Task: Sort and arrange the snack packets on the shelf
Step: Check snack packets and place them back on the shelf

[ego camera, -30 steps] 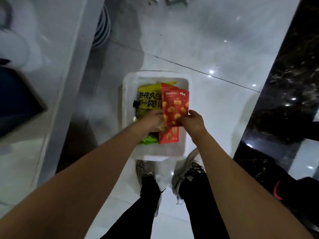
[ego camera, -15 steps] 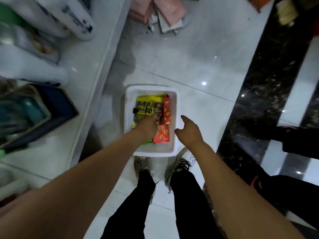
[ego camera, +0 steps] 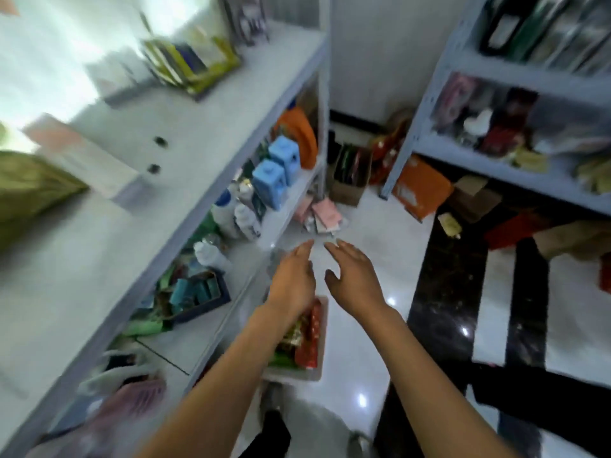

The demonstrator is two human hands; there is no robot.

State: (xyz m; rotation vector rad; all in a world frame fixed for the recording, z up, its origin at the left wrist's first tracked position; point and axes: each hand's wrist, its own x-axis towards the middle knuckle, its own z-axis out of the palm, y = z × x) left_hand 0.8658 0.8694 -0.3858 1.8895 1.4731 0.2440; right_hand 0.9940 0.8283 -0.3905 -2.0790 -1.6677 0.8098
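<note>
Both hands (ego camera: 325, 279) hovered empty, fingers straight. I judged the packets (ego camera: 305, 338) light, soft and slippery; take them by the edges.

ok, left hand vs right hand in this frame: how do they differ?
The left hand shows its back, with the snack bin partly hidden beneath its wrist; the right hand is seen over bare floor. The right hand's thumb sticks out sideways; the left hand's thumb is hidden. Both have straight fingers, hold nothing and point forward.

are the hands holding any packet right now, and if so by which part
Nothing is held. The left hand and right hand are both open and empty above the tub of snack packets.
</note>
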